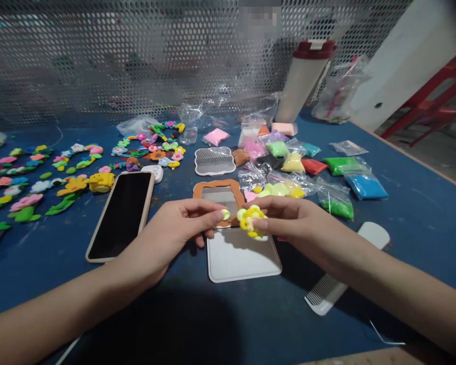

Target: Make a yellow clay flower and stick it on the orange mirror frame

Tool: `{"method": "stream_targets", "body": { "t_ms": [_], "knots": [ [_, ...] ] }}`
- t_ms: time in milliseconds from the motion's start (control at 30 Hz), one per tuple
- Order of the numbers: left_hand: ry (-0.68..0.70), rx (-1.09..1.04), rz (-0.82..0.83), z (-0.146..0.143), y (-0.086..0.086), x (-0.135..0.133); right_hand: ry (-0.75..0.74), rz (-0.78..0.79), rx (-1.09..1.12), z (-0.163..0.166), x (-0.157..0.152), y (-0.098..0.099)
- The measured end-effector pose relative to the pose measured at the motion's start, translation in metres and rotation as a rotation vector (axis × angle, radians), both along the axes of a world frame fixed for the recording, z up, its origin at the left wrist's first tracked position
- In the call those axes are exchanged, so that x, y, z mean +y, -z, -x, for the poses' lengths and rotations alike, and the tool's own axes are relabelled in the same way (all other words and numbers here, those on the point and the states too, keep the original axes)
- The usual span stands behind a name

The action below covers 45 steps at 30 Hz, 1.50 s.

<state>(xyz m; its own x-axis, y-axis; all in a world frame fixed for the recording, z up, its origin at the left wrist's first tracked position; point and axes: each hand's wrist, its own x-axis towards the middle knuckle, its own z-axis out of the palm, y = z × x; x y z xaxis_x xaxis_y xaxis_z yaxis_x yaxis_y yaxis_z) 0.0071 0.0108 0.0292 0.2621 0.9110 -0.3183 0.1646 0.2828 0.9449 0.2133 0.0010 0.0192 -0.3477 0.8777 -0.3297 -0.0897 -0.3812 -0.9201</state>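
Pinched between thumb and forefinger of my left hand [190,221] is a small pale yellow clay piece [225,215]. My right hand [289,215] grips a yellow clay flower [253,221] with rounded petals in two shades of yellow. The two hands are close together, with a narrow gap between piece and flower. Beneath them lies an open folding mirror, its frame [216,183] covered in orange-brown clay and its white flap [245,261] flat on the table. Part of the mirror is hidden by my hands.
A phone [122,215] lies left of my left hand, and a white comb [329,294] lies under my right forearm. Bagged coloured clay [292,163] is heaped behind. Clay-decorated pieces [72,185] spread at left. A tumbler [304,81] stands before the perforated metal panel [137,56].
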Motion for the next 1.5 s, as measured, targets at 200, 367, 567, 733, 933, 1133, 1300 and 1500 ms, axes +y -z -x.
{"method": "stream_targets", "body": {
  "t_ms": [200,367,567,733,933,1133,1300,1500],
  "knots": [
    [0.025,-0.004,-0.011,-0.007,-0.009,-0.008,0.129,0.035,0.125,0.002,-0.006,0.0],
    [0.054,0.007,0.018,-0.01,-0.009,-0.011,0.116,0.01,0.184,0.007,-0.013,-0.004],
    [0.076,-0.019,0.043,-0.014,-0.004,-0.013,0.106,-0.048,0.126,0.01,-0.015,-0.004],
    [0.088,-0.012,0.044,-0.014,-0.004,-0.015,0.106,-0.139,0.019,0.009,-0.016,-0.001],
    [0.079,-0.001,0.042,-0.013,-0.003,-0.014,0.148,-0.293,-0.067,0.012,-0.02,-0.002],
    [0.03,0.027,0.061,-0.015,-0.003,-0.015,0.172,-0.361,-0.128,0.016,-0.026,-0.001],
    [-0.006,0.027,0.085,-0.018,-0.006,-0.018,0.178,-0.393,-0.156,0.017,-0.027,0.002],
    [0.004,0.029,0.054,-0.017,-0.005,-0.016,0.097,-0.379,-0.218,0.015,-0.026,0.001]
  ]
}}
